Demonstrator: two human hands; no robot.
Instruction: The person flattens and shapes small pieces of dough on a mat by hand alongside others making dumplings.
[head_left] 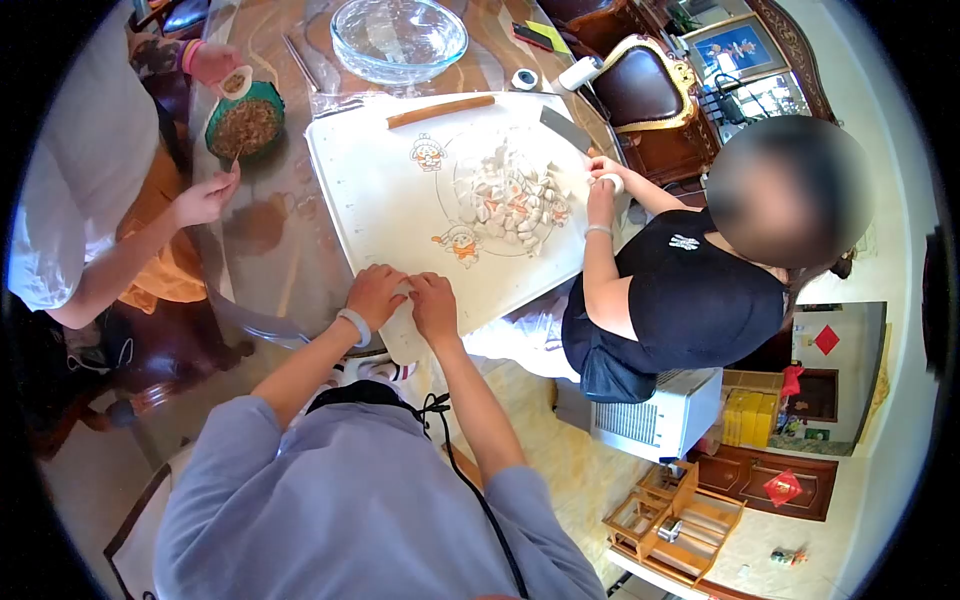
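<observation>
My left hand (377, 297) and my right hand (434, 308) come together over the near corner of a white printed mat (365, 195). Their fingers are closed and their tips almost meet. A bit of something pale shows between them, too small to make out. Farther up the mat lies a heap of floured dough pieces (510, 195). Beyond it, a wooden rolling pin (440, 111) lies along the far edge, and a cleaver (566, 129) rests at the far right corner.
At left, a person holds a filled dough wrapper (235, 83) over a green bowl of filling (246, 128). A person in black at right handles a white round piece (608, 183). A glass bowl (399, 42) and a white bottle (580, 73) stand at the back.
</observation>
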